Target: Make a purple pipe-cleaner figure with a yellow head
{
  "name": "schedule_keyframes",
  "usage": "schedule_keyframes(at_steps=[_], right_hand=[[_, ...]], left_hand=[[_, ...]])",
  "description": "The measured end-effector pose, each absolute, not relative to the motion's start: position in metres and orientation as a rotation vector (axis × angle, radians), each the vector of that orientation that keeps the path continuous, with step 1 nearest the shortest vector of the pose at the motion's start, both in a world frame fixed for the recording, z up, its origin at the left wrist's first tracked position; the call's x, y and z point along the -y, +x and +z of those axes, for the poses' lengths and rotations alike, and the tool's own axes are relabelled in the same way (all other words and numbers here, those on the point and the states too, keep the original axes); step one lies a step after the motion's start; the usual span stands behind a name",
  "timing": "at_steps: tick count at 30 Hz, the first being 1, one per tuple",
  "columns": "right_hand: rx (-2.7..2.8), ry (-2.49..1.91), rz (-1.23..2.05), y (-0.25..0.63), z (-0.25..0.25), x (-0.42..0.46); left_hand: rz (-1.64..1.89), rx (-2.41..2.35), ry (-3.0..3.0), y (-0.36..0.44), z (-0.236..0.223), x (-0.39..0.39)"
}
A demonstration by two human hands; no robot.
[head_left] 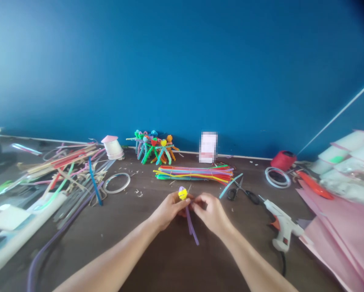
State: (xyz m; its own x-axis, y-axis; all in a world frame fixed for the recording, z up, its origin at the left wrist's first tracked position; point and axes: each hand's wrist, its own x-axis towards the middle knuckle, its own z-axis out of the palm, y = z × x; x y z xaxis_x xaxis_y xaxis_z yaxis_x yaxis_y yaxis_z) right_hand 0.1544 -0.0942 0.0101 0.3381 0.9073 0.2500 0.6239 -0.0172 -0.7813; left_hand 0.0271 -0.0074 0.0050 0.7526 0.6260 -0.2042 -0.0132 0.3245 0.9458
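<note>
Between the thumb and fingers of my left hand (172,209) is a small pipe-cleaner figure with a yellow wound head (182,194) and a bit of purple on top. Its purple pipe-cleaner legs (191,227) hang down between my hands. My right hand (210,211) is closed in a pinch right beside the figure; what its fingertips grip is hidden. Just beyond my hands lies a bundle of coloured pipe cleaners (194,173). Farther back stands a group of finished pipe-cleaner figures (153,148) in several colours.
Black scissors (241,190), a light blue pipe cleaner (230,185) and a white glue gun (283,225) lie to the right, near pink sheets (337,239), a red thread spool (283,161) and a tape roll (277,177). Loose pipe cleaners (75,166) and a white cup (113,149) occupy the left.
</note>
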Motion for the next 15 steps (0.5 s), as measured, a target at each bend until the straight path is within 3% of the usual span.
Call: schedule_keyframes(at_steps=[9,15], right_hand=[[1.622,-1.764,0.123,0.151,0.02,0.098],[1.471,-1.69,0.172,0.164,0.017,0.095]], left_hand=[[0.419,-0.629,1.164,0.027,0.003,0.004],[0.487,-0.604,1.035,0.027,0.001,0.0]])
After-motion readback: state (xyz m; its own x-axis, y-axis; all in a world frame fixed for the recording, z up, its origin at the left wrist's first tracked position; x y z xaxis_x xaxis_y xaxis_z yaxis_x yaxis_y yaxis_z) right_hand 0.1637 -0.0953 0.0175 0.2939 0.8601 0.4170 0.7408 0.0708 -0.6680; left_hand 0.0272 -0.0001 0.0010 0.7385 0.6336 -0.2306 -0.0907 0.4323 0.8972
